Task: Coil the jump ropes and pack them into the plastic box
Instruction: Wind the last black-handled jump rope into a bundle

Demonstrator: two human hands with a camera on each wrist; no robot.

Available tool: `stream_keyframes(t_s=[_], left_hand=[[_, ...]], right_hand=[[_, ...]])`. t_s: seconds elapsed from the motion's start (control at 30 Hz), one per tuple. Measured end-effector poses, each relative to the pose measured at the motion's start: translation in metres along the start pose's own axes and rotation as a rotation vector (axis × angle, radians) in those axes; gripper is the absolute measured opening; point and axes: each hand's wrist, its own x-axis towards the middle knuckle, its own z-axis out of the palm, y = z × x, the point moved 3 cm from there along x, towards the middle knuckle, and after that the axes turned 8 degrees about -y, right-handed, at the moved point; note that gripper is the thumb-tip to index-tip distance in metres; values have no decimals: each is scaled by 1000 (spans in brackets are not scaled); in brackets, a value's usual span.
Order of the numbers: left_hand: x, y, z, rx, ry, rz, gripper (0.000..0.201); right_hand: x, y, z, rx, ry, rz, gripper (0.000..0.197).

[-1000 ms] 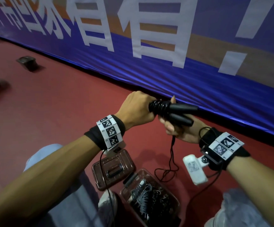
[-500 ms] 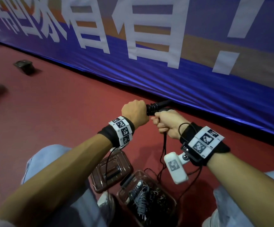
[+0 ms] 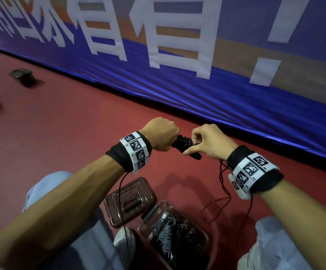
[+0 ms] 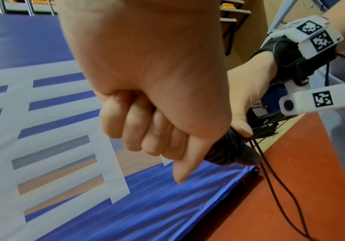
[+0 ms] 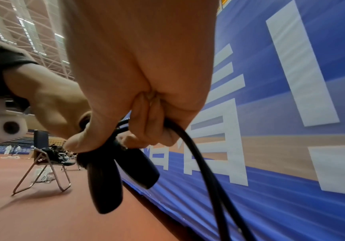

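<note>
**Inspector A:** What is obscured?

**Inspector B:** The left hand (image 3: pixel 161 134) is clenched around one end of the black jump rope (image 3: pixel 184 146); that end of the handles is buried inside the fist in every view. The plastic box (image 3: pixel 204 238) is cut off by the bottom edge of the head view, and its tangled contents cannot be sorted out. Its lid (image 3: pixel 131 199) lies just beside it on the red floor (image 3: pixel 70 133).

**Inspector A:** And the rope against the fingers?

**Inspector B:** Wound cord sits between the two hands, above the box. The right hand (image 3: pixel 209 142) pinches the cord at the coil, fingers curled round it. In the right wrist view, two handle ends (image 5: pixel 124 176) project below the fingertips (image 5: pixel 146 130), and loose cord (image 5: pixel 213 187) hangs from the grip towards the floor.
</note>
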Motion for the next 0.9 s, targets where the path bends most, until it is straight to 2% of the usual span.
stream_keyframes(t_s=[0.13,0.27,0.37,0.47,0.53,0.6,0.7,0.77,0.83,0.9], left_hand=[[-9,-8,-5,53,28,11,10],[-13,-4,-7,69,28,49,8],[-16,-5,-11,110,51,62,14],[-20,-11,-13,120,82,77,15],[-22,-13,-13,104,160,129,13],[-24,-12,-12,64,293,223,10],[-27,-10,-11,-79,558,323,27],[-30,-12,-12,-208,689,296,30],[-32,-15,-13,-359,762,240,25],[-33,-17,-16,-585,805,123,27]], right_hand=[[-1,-5,-2,7,9,-23,60],[-2,-8,-5,-67,-159,-83,50],[-2,-7,-3,93,-278,-171,28],[-4,-10,-4,289,-368,-204,23],[-7,-14,-6,326,-466,-211,22],[-12,-16,-5,368,-617,-189,33],[-16,-18,-4,514,-780,-231,63],[-16,-20,-6,620,-792,-283,81],[-16,-20,-10,713,-764,-318,93],[-15,-22,-11,912,-711,-317,83]])
